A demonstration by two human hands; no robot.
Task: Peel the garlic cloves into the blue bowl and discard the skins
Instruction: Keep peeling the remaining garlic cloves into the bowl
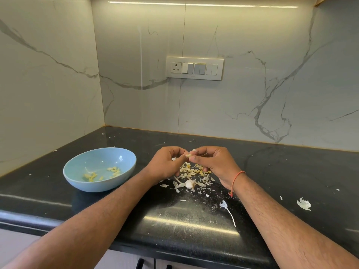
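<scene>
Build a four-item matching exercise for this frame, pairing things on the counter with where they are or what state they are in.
Column 1
1. peeled cloves
2. blue bowl
3. clove being peeled
4. pile of skins

Column 2
A. pinched between the fingertips of both hands, left hand and right hand
B. loose on the black counter, under the hands
C. lying inside the bowl
D. standing on the counter, left of the hands

Pairs: 1-C, 2-D, 3-A, 4-B
</scene>
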